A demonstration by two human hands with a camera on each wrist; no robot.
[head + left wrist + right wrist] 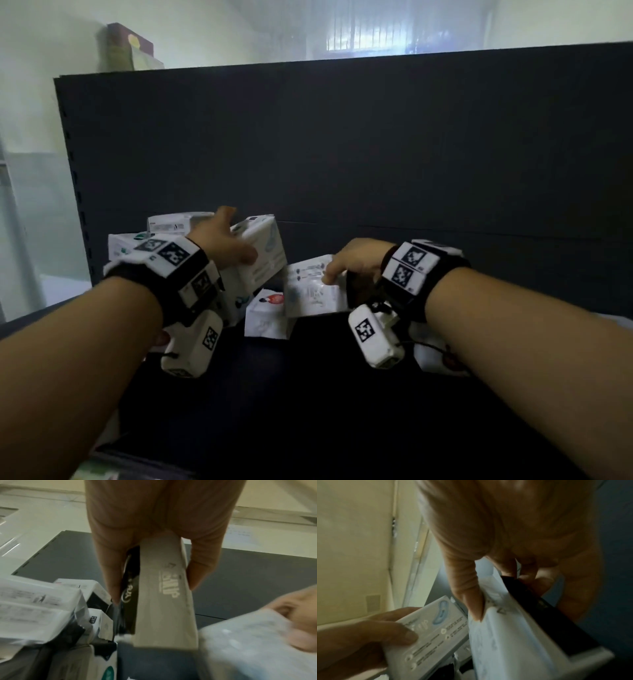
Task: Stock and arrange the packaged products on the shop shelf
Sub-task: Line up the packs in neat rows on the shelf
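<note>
A few packs already sit stacked at the shelf's left end. My left hand grips another pack above them, fingers curled round it. My right hand pinches a second pack mid-shelf (others still lie loose), so I judge most arranging remains.

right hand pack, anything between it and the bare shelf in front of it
Nothing visible. The right hand pinches its white pack above the dark shelf, bare toward the back panel. The left hand holds its own pack to the left, beside the stacked packs.
</note>
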